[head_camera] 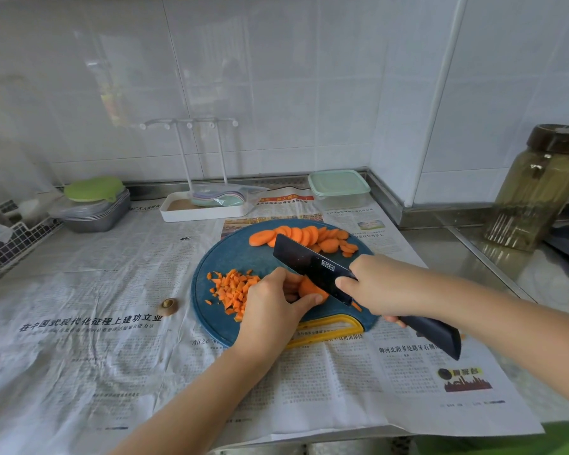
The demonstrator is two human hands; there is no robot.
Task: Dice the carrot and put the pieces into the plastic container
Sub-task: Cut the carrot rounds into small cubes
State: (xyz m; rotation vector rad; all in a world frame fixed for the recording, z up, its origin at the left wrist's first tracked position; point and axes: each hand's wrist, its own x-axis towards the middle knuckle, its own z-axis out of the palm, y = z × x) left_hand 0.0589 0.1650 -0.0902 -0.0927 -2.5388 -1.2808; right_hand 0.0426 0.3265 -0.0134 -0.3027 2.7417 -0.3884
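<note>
A round blue cutting board (237, 254) lies on newspaper. A row of orange carrot slices (304, 236) sits at its far edge, and a heap of diced carrot (232, 290) lies at its left. My left hand (270, 307) holds a small stack of carrot slices (309, 289) between fingers and thumb. My right hand (380, 287) grips a black knife (309, 262) by the handle, its blade set against the stack. A plastic container (339, 188) with a pale green lid stands closed at the back right.
A carrot end (169, 305) lies on the newspaper left of the board. At the back stand a white tray with a rack (204, 210), stacked grey trays under a green lid (94, 208), and a wire basket (17, 239). A tall glass jar (536, 188) stands right.
</note>
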